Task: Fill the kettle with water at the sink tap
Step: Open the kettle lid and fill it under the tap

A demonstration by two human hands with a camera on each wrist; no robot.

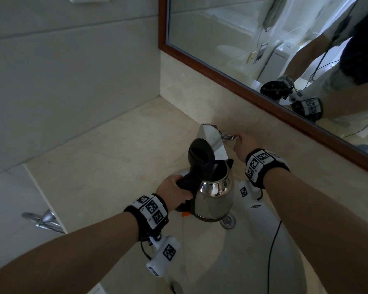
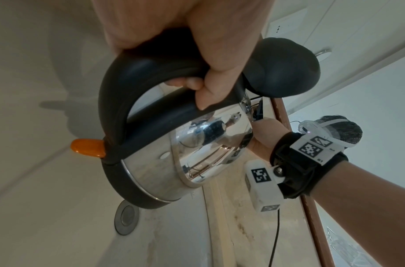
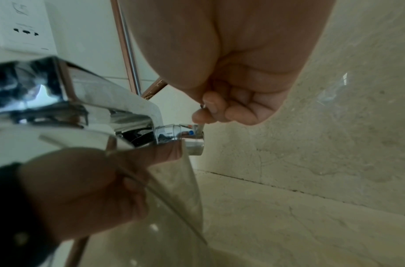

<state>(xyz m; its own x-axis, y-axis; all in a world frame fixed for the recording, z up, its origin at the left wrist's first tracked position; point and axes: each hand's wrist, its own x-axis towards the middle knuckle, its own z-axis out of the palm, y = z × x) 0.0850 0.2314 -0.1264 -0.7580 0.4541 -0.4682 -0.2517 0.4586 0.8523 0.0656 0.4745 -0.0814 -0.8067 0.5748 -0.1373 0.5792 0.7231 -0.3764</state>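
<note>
- Our left hand (image 1: 174, 190) wraps its fingers round the black handle of the kettle (image 1: 214, 198), holding it over the sink (image 1: 263, 251) with its lid up, below the tap (image 1: 210, 137).
- Our right hand (image 1: 245, 145) reaches to the tap lever (image 3: 198, 132), fingers curled and seemingly pinching its thin end; the view is blurred.
- Square black-and-white markers sit on both wristbands; we can read no writing.

tap spout (image 1: 210, 141): outlet hidden behind raised kettle lid (image 1: 202, 160); water flow impossible to tell.
tap lever (image 3: 200, 126): mostly covered by right hand (image 3: 231, 101); grip barely visible.
kettle (image 1: 215, 196) interior: dark, water level unreadable.
sink basin (image 1: 253, 251): cut off at bottom edge.
</note>
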